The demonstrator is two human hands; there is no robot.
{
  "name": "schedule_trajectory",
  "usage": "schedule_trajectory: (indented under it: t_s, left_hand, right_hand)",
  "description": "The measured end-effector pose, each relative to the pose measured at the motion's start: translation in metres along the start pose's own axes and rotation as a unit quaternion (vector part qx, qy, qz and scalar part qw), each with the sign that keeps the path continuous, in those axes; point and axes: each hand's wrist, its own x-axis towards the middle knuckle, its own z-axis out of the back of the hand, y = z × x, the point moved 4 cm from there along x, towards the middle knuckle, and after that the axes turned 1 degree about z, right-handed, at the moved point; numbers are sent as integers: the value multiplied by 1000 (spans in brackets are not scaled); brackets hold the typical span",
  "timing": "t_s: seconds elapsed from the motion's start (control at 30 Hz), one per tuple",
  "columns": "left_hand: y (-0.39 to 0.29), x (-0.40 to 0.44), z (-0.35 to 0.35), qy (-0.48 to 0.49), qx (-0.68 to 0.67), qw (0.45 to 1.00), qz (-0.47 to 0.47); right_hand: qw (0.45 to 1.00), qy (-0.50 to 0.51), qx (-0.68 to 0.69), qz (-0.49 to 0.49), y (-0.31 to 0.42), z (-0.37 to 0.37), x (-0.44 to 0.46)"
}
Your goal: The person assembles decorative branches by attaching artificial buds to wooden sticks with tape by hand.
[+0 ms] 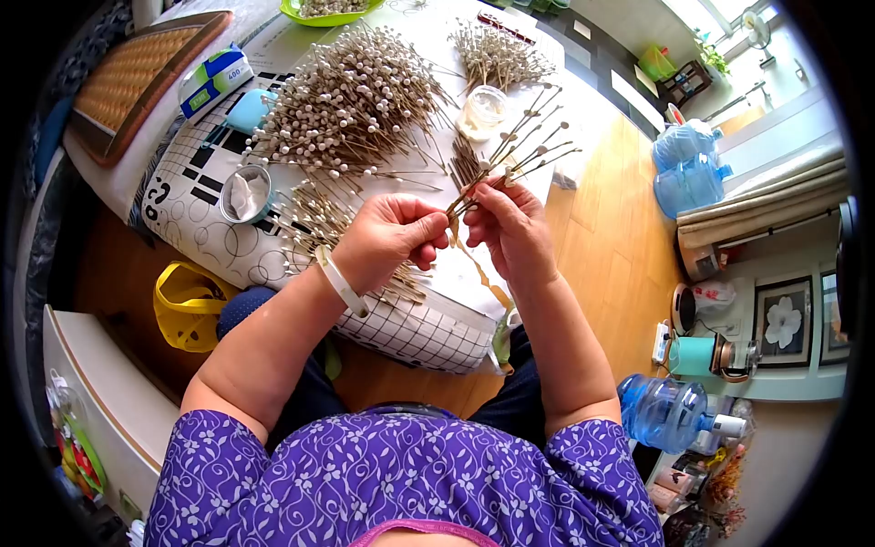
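My left hand (396, 232), with a pale bangle on its wrist, pinches the lower end of a bunch of thin stems and a strip of brown tape. Close beside it, my right hand (507, 223) grips the same stems (518, 150), whose bud tips fan out up and to the right. The brown tape (483, 273) hangs down between the hands. Beyond them lies a large pile of white-tipped stems (351, 100). More loose stems (319, 214) lie by my left wrist. An open jar (483, 111) stands just behind the bunch.
On the table with a patterned cloth (428, 333) are a round tin (246, 193), a blue item (251, 111), a tissue pack (215, 82), a green bowl (330, 11) and another stem pile (501, 56). A yellow basket (187, 305) is at lower left; water bottles (663, 412) stand right.
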Motion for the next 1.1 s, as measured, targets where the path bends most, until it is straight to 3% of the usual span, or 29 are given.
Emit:
schedule_trajectory:
  t_s: [0.47,0.57,0.63,0.83,0.9,0.97,1.03,1.1]
  left_hand:
    - [-4,1,-1,-31,170,984,-51]
    - [-4,1,-1,-25,185,981,-54]
    - [-4,0,-1,-22,193,979,-56]
    - [-3,1,-1,-33,247,959,-135]
    - [-7,-1,-4,-35,300,937,-172]
    - [-17,-9,-12,-50,507,795,-328]
    - [-20,-12,-17,-57,522,779,-342]
    - [-21,-13,-20,-81,575,713,-393]
  right_hand:
    - [998,29,20,-61,-5,5,1]
    - [997,53,8,-46,-3,1,2]
    - [997,27,-78,-3,-5,2,6]
    - [998,6,-52,20,-5,1,4]
    - [998,-1,-51,24,-5,4,5]
    - [998,-26,-50,17,-6,10,6]
    - [998,-27,-48,20,-7,8,6]
    - [998,-30,-42,27,-9,8,6]
